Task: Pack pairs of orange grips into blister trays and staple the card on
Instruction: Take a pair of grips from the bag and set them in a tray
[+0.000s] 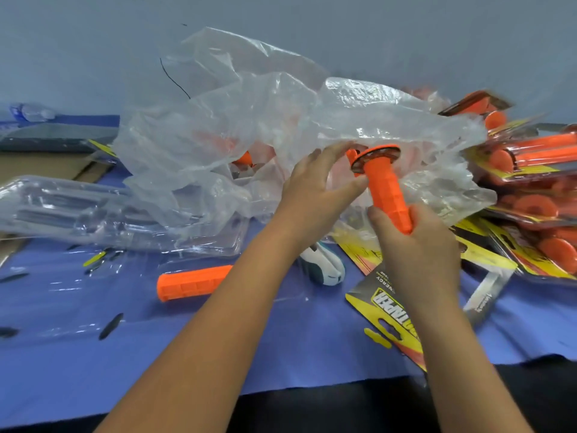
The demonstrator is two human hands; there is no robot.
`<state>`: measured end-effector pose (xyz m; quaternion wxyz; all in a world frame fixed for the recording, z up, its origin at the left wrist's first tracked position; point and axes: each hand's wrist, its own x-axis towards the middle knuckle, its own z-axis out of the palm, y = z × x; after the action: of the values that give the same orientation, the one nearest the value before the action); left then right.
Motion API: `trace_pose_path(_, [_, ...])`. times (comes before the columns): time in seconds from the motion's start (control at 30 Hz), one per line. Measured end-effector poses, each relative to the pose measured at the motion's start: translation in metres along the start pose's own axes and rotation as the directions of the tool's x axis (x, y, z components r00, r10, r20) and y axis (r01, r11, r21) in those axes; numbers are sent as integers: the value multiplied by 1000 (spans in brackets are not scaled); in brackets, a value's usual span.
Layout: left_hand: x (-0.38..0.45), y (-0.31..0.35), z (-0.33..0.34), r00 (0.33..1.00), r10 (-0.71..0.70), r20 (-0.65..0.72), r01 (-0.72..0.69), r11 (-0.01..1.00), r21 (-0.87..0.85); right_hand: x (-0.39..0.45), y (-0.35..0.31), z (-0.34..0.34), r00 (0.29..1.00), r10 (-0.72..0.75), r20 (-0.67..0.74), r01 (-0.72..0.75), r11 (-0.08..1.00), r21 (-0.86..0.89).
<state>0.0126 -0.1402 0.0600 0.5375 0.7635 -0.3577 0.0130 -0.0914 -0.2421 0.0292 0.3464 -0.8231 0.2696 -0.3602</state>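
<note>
My right hand (415, 242) grips the lower end of an orange grip (387, 195), which stands tilted with its flanged end up at the mouth of a big clear plastic bag (249, 126). My left hand (315, 189) is at the bag's edge, fingers lifting the film, thumb close to the grip. A second orange grip (193, 282) lies on the blue cloth, partly behind my left forearm, on a clear blister tray (78, 295). More orange grips show dimly inside the bag. A yellow and black card (393, 310) lies under my right forearm.
A stack of clear blister trays (62, 207) sits at the left. Finished packs (537, 195) of orange grips are piled at the right. A white and teal stapler (324, 267) lies between my forearms. Brown cardboard (37, 167) lies at the far left.
</note>
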Motion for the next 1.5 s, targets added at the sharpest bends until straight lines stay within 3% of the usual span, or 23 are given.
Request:
trace_pose_path(0.13, [-12,6,-16,990,98,-100,-101,994,-33,-28,-13,18,997,-8,78,-11,971,239])
trace_pose_path(0.3, [-40,-10,-67,949,72,-307,-108,989,-103,-39,-40,39,965,-207,161,184,972,145])
trace_pose_path(0.43, [-70,-36,-116,914,-1,-407,-49,993,-112,-39,-62,66,866,-428,259,420,903,89])
trace_pose_path(0.57, [-97,-73,-161,937,-148,-317,94,979,-179,-26,-70,87,833,-382,400,422,907,-13])
trace_pose_path(0.67, [-102,-99,-159,865,-363,-345,290,925,-247,-20,-73,101,779,-384,496,468,882,-52])
trace_pose_path(0.83, [-98,-115,-147,762,-376,-528,165,900,-403,-27,-81,126,678,-402,615,566,819,-89])
trace_pose_path(1.03, [-102,-121,-143,743,-382,-549,139,891,-432,-29,-80,138,615,-456,644,602,798,-11])
trace_pose_path(1.17, [-106,-109,-143,778,-294,-555,157,947,-281,-32,-80,144,602,-451,659,637,768,-57])
trace_pose_path(1.3, [-123,-109,-146,935,-138,-328,203,963,176,-29,-75,137,753,-414,512,460,887,41])
trace_pose_path(1.37, [-126,-112,-154,943,-113,-314,217,922,321,-24,-67,129,796,-384,467,392,916,86])
trace_pose_path(1.5, [-121,-114,-155,932,-112,-344,253,880,402,-16,-51,108,842,-319,436,319,945,75])
